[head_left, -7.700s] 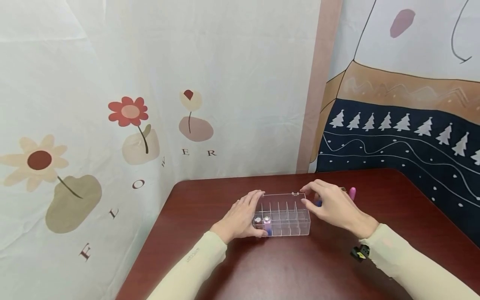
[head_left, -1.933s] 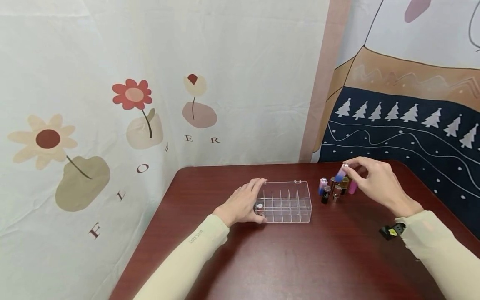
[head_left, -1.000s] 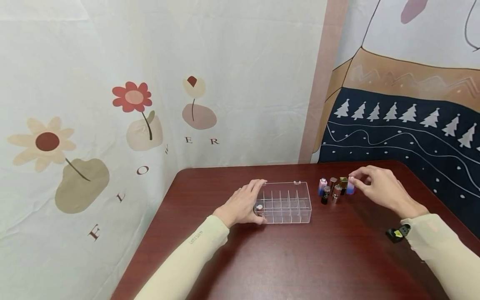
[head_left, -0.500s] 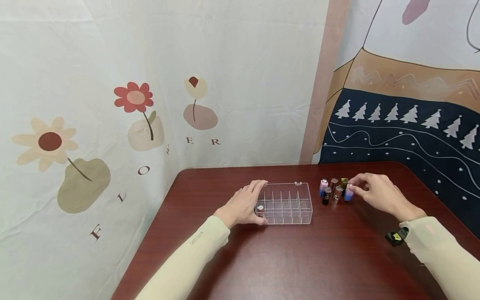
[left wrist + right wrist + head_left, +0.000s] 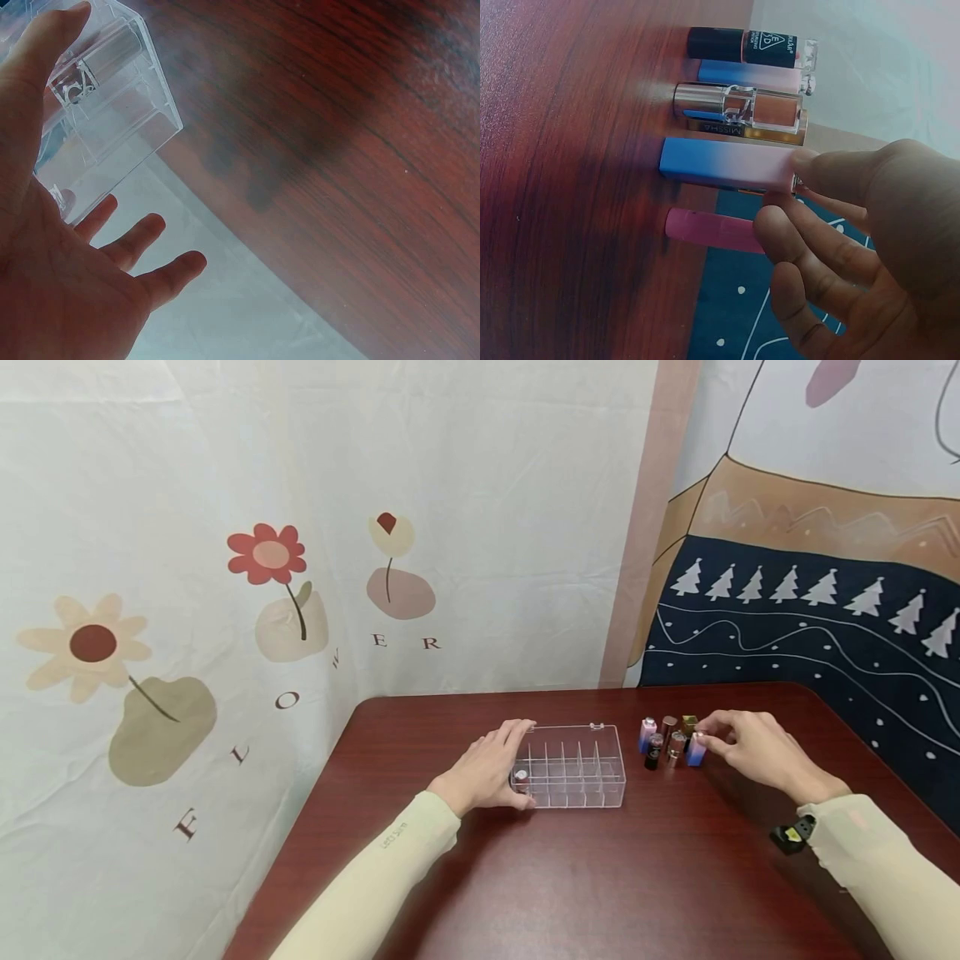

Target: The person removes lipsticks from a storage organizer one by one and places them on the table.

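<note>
My left hand (image 5: pixel 483 770) grips the left end of a clear divided box (image 5: pixel 585 792), thumb in front and fingers at the back; its transparent lid stands raised. One lipstick (image 5: pixel 521 777) with a silvery top sits in the leftmost front compartment. At the right, my right hand (image 5: pixel 761 753) pinches the pink top end of a square pink-to-blue lipstick (image 5: pixel 724 161), which stands upright on the table. Close beside it are a black lipstick (image 5: pixel 772 49), a clear-capped metallic lipstick (image 5: pixel 776 109), a gold-and-black Missha lipstick (image 5: pixel 776 133) and another pink-to-blue lipstick (image 5: pixel 647 735).
A reddish-brown table (image 5: pixel 570 893) carries everything. Behind the group, a copper-coloured tube (image 5: pixel 667 728) shows in the head view. A bright pink tube (image 5: pixel 712 229) stands past the held lipstick in the right wrist view. Printed cloth (image 5: pixel 510 568) hangs behind the table.
The pink-to-blue lipstick was in the box's second compartment at first. My right hand carried it right, lowered it beside the group, then shifted it slightly nearer. The left hand keeps its grip.
</note>
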Tool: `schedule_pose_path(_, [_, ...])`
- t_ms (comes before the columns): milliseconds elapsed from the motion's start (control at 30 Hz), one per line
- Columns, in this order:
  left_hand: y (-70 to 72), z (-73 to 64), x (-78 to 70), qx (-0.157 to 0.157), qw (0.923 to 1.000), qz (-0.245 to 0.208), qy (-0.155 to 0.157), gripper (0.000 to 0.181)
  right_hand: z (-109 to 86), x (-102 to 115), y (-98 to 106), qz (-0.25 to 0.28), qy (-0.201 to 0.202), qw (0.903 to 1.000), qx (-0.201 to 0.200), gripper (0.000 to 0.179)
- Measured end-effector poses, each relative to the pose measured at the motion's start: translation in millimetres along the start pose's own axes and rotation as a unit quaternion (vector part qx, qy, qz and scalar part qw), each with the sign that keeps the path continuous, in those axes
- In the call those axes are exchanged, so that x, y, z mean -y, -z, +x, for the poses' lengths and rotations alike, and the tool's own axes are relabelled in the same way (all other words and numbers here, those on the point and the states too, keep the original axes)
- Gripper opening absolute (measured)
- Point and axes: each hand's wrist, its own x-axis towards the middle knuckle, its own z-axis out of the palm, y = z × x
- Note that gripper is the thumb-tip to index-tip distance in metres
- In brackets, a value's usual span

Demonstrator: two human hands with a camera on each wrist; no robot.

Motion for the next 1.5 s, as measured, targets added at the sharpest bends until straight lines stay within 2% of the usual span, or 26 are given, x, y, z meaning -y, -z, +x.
schedule_pose_path(333, [-0.9, 3.2, 0.1, -0.001, 1.0000, 0.004, -0.003, 0.133, 0.0, -1.1, 3.3, -0.004, -0.010, 0.9998, -0.017, 0.024])
schedule_pose_path(467, [0.2, 4.6, -0.8, -0.003, 0.9999, 0.008, -0.006, 0.134, -2.2, 2.1, 5.2, -0.006, -0.008, 0.9991, -0.041, 0.026])
schedule_pose_path(567, [0.6, 6.1, -1.4, -0.003, 0.9999, 0.007, -0.007, 0.134, -4.4, 10.4, 6.3, -0.014, 0.006, 0.9973, -0.072, 0.024])
schedule_pose_path(733, [0.8, 8.6, -2.2, -0.002, 1.0000, -0.001, -0.008, 0.134, -4.8, 34.6, 6.4, -0.017, 0.052, 0.9900, -0.130, 0.021])
schedule_pose_path(833, [0.8, 9.2, -1.5, 0.002, 0.9999, -0.005, -0.010, 0.136, -1.6, 51.6, 3.2, -0.012, 0.082, 0.9861, -0.144, 0.022])
schedule_pose_path(933, [1.0, 8.8, 0.3, 0.009, 0.9999, -0.009, -0.009, 0.142, 3.0, 68.7, -2.4, -0.005, 0.102, 0.9847, -0.141, 0.022])
schedule_pose_path(1233, [2.1, 5.8, 7.6, 0.032, 0.9992, -0.023, -0.002, 0.151, 21.5, 111.8, -32.3, 0.022, 0.161, 0.9816, -0.100, 0.024])
schedule_pose_path(1500, [0.6, 2.6, 10.3, 0.008, 0.9994, -0.030, -0.019, 0.137, 33.6, 147.6, -61.7, 0.036, 0.204, 0.9773, -0.043, 0.024])
